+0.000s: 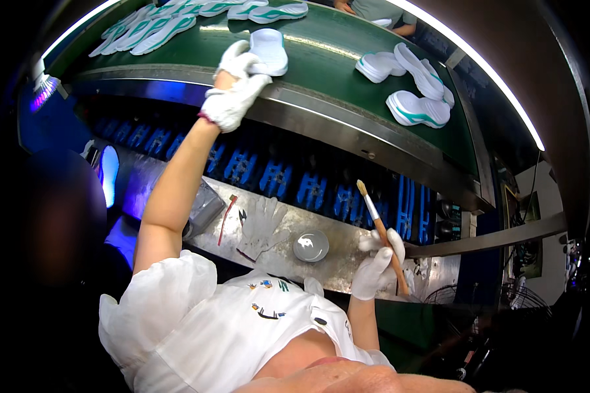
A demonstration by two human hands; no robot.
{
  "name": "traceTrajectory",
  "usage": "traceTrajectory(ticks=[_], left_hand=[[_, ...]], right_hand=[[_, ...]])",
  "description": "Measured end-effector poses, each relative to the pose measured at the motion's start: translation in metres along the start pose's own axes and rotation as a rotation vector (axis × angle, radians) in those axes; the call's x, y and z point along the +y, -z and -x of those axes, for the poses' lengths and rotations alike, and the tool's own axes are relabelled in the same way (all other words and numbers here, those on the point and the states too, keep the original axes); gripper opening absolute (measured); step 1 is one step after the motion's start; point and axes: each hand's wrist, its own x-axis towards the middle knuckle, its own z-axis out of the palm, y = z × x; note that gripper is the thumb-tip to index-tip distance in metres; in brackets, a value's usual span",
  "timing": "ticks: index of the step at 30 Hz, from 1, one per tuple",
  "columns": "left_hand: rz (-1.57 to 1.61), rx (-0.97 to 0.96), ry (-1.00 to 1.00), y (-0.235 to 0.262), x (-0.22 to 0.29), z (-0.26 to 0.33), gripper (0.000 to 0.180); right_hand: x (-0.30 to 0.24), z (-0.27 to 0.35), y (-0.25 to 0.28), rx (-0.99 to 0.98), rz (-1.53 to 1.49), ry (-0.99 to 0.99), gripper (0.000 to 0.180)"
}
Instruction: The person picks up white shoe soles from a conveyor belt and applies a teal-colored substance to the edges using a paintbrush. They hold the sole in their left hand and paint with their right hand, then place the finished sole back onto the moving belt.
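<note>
At the edge of the green belt, my left hand, in a white glove with a dark red cuff, has its fingers closed on a white shoe sole. Just beyond it, more white glove and a patch of bare skin lie against the sole; whether this is part of my hand, I cannot tell. My right hand, also gloved in white, grips a paintbrush by its wooden handle, with the pale bristles pointing up and away. Between my arms, a round bowl of whitish liquid stands on the metal ledge.
The green conveyor belt carries white-and-teal soles at far left and more soles at right. A spare glove and a red-handled brush lie on the ledge. Blue racks fill the gap below the belt. Another person is opposite.
</note>
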Motion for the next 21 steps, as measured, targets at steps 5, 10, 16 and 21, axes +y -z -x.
traceTrajectory(ticks=[5, 10, 16, 21], left_hand=[[1.730, 0.260, 0.635, 0.035, 0.036, -0.007, 0.065], [2.156, 0.057, 0.853, -0.011, 0.008, -0.025, 0.056], [2.038, -0.161, 0.537, -0.013, 0.060, 0.020, 0.066], [1.750, -0.445, 0.688, -0.001, 0.110, 0.115, 0.083]], right_hand=[[-0.001, -0.019, 0.002, 0.238, -0.318, -0.501, 0.034], [-0.007, -0.025, -0.003, 0.266, -0.438, -0.523, 0.030], [-0.007, -0.028, 0.007, 0.278, -0.374, -0.518, 0.026], [-0.031, -0.052, 0.005, 0.183, -0.237, -0.319, 0.020]])
